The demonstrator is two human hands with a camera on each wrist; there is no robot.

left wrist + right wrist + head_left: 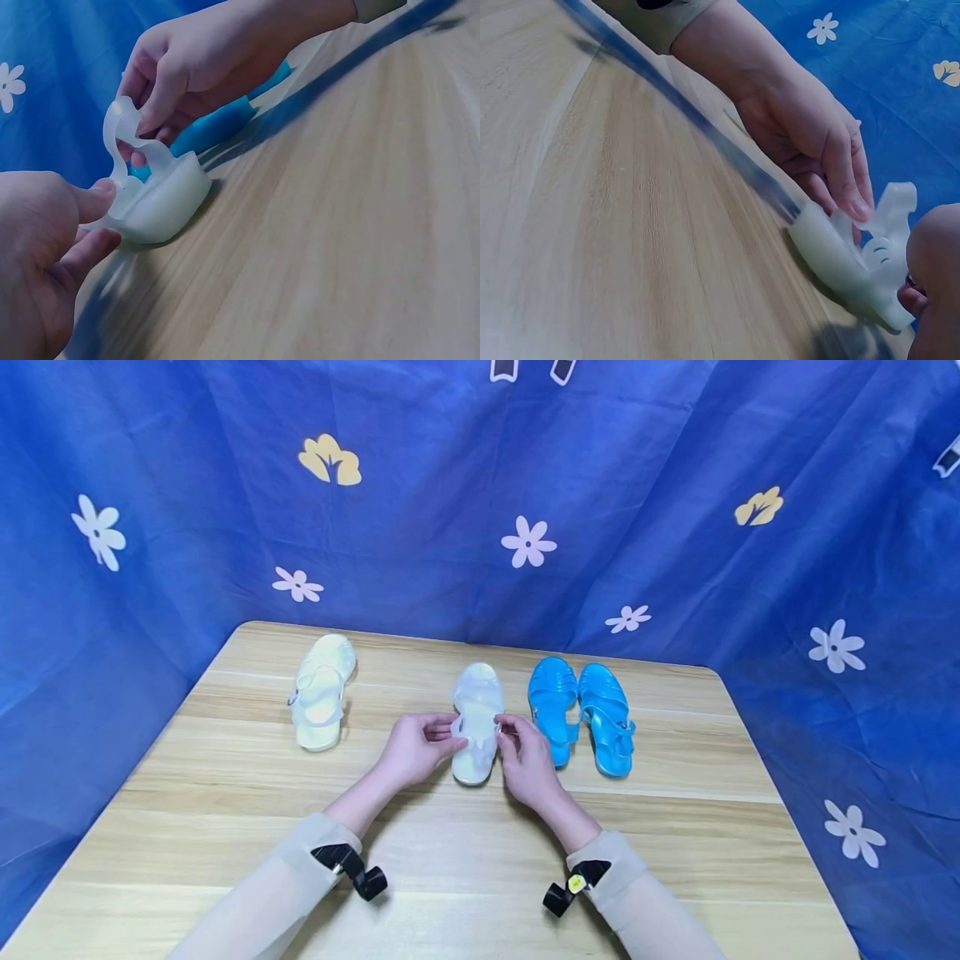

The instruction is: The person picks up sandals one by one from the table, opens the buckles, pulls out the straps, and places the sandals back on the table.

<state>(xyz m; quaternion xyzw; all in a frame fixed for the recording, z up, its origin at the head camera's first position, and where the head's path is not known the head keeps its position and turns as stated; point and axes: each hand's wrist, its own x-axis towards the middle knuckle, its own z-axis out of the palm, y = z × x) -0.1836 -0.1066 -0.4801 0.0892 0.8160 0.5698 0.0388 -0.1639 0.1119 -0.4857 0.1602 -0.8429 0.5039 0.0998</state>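
Observation:
A translucent white sandal (473, 766) lies sole down on the table between both hands, toe pointing away. My left hand (415, 749) pinches its strap on the left side, thumb over the strap and fingers beneath. On the right side, my right hand (529, 767) holds the strap's other part between thumb and fingers. The ankle strap (124, 120) arches up above the heel in the left wrist view. In the right wrist view the sandal's heel (826, 251) faces the camera, and the right fingers are partly cut off by the frame.
Another white sandal (318, 727) lies at the back left. Two blue sandals (553, 693) stand side by side just right of my right hand. The wooden table (465, 893) ends at a blue flowered curtain (420, 527) behind and at the sides.

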